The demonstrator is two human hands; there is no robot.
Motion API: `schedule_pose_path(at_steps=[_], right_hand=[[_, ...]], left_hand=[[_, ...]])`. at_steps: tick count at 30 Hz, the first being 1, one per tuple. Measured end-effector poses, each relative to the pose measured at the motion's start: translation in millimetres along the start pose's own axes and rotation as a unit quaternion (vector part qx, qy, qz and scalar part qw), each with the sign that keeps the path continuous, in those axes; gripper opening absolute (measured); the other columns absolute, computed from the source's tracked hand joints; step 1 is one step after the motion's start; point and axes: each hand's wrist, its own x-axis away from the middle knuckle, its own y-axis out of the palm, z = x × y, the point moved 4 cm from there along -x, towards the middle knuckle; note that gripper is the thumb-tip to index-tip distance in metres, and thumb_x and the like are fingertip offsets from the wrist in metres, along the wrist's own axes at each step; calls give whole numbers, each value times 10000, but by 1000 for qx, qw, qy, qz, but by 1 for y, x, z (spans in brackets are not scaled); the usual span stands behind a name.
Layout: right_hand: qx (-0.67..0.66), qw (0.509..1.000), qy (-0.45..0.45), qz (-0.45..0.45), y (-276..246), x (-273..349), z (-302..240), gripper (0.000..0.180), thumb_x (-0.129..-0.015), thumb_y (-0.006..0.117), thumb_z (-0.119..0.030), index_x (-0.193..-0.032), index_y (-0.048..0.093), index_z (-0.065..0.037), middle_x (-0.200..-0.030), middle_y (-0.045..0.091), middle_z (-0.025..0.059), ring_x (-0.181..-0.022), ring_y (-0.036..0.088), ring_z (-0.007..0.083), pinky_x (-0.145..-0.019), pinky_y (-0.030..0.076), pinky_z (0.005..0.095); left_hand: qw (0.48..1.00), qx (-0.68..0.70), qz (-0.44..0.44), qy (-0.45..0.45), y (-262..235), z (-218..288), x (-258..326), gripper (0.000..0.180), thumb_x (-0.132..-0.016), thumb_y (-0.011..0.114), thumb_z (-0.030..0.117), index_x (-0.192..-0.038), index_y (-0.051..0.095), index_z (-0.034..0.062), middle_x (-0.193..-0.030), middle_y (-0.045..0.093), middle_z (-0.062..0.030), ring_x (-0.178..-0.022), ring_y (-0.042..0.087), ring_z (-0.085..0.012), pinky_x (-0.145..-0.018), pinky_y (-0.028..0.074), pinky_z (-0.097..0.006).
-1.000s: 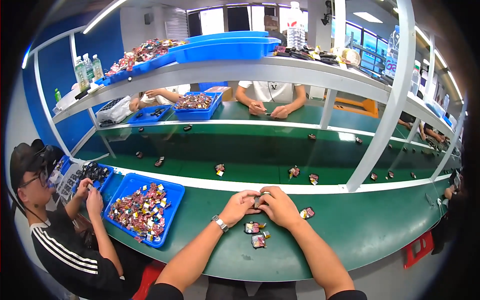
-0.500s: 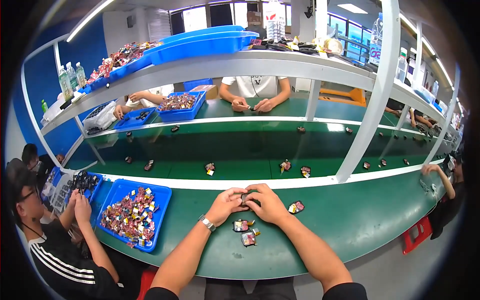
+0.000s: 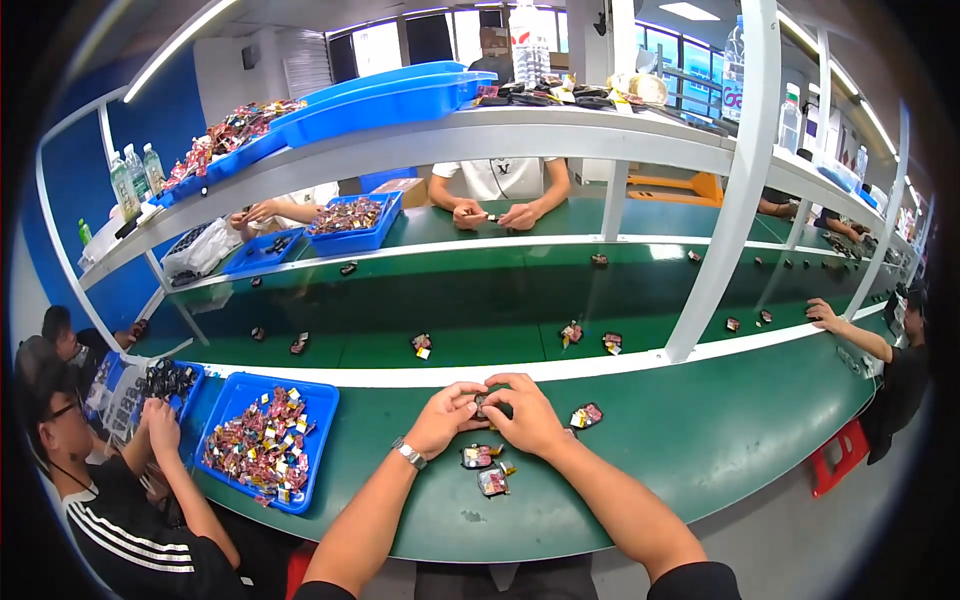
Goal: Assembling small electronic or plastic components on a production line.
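Green, smooth tabletop (image 3: 680, 455) spreads before us; over it, our bare left hand (image 3: 445, 418) and bare right hand (image 3: 526, 415) pinch a small dark rounded piece (image 3: 481, 405) between them. Nearer us lie two small black-rimmed pink-and-silver pieces (image 3: 492, 482); a blue rectangular plastic tray (image 3: 323, 440) stands to our left.

I am holding a small dark piece (image 3: 481, 405) between my left grip (image 3: 449, 418) and right grip (image 3: 524, 414), its outline partly hiding behind them, over the green table (image 3: 640, 470), details being unclear
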Motion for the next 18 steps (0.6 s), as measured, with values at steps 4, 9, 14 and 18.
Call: schedule_pose_path(at_steps=[4,9,14,18], right_hand=[[17,999,-4,28,4,0,-4,98,-817,673,-125,-885,687,-56,-1169,605,89,-1128,534,294,-956,446,388],[9,999,-25,46,8,2,-6,115,-794,692,-97,-902,688,-55,-1135,613,105,-1090,554,302,-921,461,391],[10,999,-11,50,9,2,-15,133,-778,713,-86,-908,696,-61,-1131,615,104,-1082,558,296,-922,461,390],[9,999,-9,39,6,2,-13,149,-771,716,-81,-920,716,-71,-1139,614,100,-1092,553,294,-926,463,389]], left_hand=[[1000,3,3,0,-2,-1,1,289,-973,526,110,-1255,498,49,-1186,600,-90,-1098,595,-173,-943,512,-338],[1000,2,12,-10,-3,-3,2,296,-987,520,149,-1271,501,64,-1163,602,-72,-1060,608,-149,-907,523,-297],[1000,22,-10,0,-3,-1,5,288,-987,506,116,-1264,491,39,-1174,599,-97,-1077,606,-163,-954,522,-350],[1000,4,-3,16,1,-1,4,273,-986,491,72,-1255,483,29,-1203,595,-116,-1087,605,-170,-930,540,-331]])
